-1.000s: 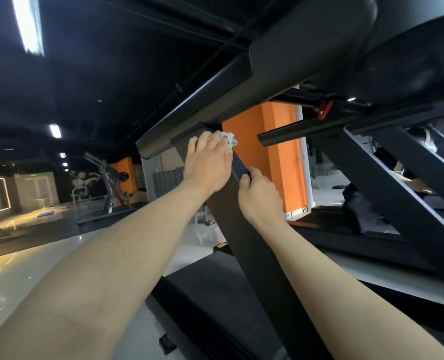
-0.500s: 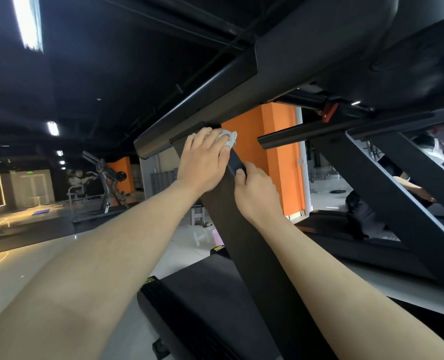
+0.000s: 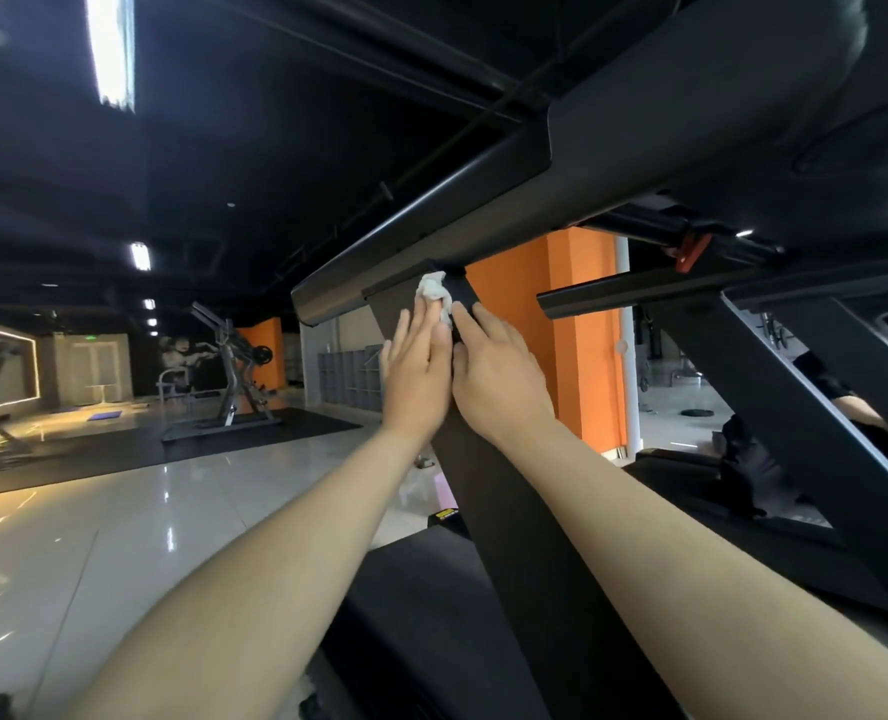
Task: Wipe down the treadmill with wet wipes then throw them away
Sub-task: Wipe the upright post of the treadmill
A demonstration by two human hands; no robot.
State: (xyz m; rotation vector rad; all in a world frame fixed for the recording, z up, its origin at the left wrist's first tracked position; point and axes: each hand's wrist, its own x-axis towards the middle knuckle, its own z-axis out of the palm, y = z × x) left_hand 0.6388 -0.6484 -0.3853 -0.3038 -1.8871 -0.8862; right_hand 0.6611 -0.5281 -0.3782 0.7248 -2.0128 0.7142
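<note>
The crumpled white wet wipe (image 3: 433, 290) sits near the top of the dark grey slanted upright post (image 3: 504, 511) of the treadmill, just below the joint where the post meets the dark rounded handrail (image 3: 431, 241). The left hand (image 3: 416, 376) lies flat against the left face of the post with its fingers straight and pointing up; its fingertips press the lower part of the wipe onto the post, and most of the wipe shows above them. A strip of the wipe hangs down between the two hands. The right hand (image 3: 499, 366) rests on the right edge of the post, touching the left hand along its side, fingers extended and holding nothing; its index fingertip is just beside the hanging strip, and its thumb is hidden. Both forearms reach up from the bottom of the view, above the black treadmill deck (image 3: 421, 615). An orange wall (image 3: 535, 324) stands behind the post, and glossy pale floor tiles (image 3: 120, 537) lie to the left.
</note>
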